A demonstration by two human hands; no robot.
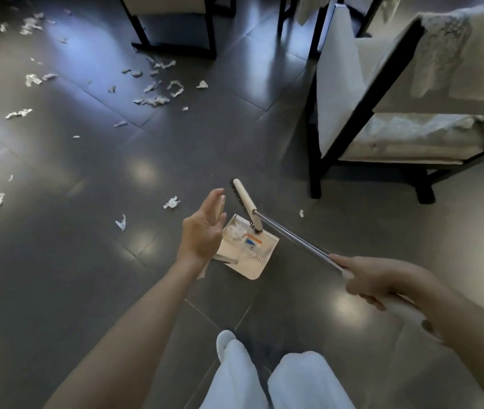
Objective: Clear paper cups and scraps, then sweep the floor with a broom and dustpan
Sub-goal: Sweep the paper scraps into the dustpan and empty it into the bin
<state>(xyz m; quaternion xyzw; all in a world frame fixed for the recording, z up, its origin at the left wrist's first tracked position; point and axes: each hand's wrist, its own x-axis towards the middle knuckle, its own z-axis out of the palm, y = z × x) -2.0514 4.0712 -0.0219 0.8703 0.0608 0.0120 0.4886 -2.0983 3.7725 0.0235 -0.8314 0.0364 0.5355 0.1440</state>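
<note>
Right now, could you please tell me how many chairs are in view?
2 for certain: the right chair and the top chair, cut off by the frame. Dark legs between them may belong to a third.

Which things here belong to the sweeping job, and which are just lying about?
For the job: broom, gripped by the right hand; dustpan holding some scraps; paper scraps scattered across the floor.
Just there: cushioned chair; lace cloth draped over it; another chair behind.
</note>
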